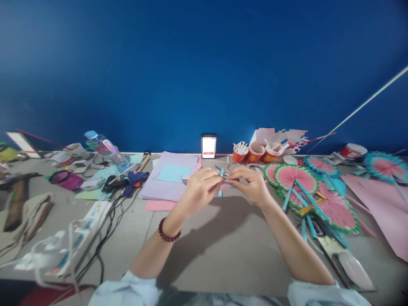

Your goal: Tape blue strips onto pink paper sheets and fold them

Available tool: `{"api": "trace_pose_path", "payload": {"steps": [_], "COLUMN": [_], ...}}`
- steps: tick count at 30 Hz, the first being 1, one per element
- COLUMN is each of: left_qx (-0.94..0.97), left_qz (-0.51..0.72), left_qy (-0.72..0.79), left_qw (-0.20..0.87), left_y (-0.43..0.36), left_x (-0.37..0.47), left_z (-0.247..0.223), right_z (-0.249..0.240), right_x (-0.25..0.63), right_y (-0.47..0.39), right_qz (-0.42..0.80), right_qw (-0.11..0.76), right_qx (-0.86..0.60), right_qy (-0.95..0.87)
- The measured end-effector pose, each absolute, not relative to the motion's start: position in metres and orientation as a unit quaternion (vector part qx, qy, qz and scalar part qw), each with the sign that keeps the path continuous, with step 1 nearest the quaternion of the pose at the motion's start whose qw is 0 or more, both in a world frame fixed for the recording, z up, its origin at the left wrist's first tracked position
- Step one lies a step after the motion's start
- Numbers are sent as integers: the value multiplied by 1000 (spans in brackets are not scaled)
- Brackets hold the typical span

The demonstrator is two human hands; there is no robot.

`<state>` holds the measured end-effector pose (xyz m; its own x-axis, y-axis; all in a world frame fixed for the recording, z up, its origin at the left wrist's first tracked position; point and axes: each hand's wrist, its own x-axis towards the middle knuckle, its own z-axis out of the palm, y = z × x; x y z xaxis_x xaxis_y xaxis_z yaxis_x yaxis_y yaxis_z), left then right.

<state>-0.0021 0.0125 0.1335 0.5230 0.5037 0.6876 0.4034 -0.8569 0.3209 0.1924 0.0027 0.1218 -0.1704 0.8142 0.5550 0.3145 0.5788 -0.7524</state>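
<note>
My left hand (204,187) and my right hand (250,183) meet above the middle of the table. The fingertips of both are pinched on a small, thin piece (225,175), too small to make out clearly. Just behind and below the fingertips lies a light blue paper strip (220,193). Left of my left hand, a light blue sheet (170,173) rests on lilac paper (159,187). Pink and green folded paper fans (296,178) with blue strips lie to the right of my right hand.
A lit phone (208,146) stands against the blue wall. Red paper cups (255,154) are at the back right. On the left are a blue glue gun (135,180), a bottle (108,151), a power strip (84,238) and cables. Pink paper (379,208) lies far right.
</note>
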Motion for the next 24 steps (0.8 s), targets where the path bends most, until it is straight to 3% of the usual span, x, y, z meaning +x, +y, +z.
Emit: {"api": "trace_pose_path", "payload": {"steps": [17,24], "left_qx": [871,871], "left_qz": [391,389], "left_qy": [286,294], "left_qw": [75,58], "left_y": [10,9], "left_x": [-3,-4], "left_z": [140,141], "right_z": [125,129], "right_x": [189,190], "right_y": [0,-2], "right_qz": [242,242], "right_qw": [532,498], "right_qx": [-391,-415], "right_qy": [-711,-722]}}
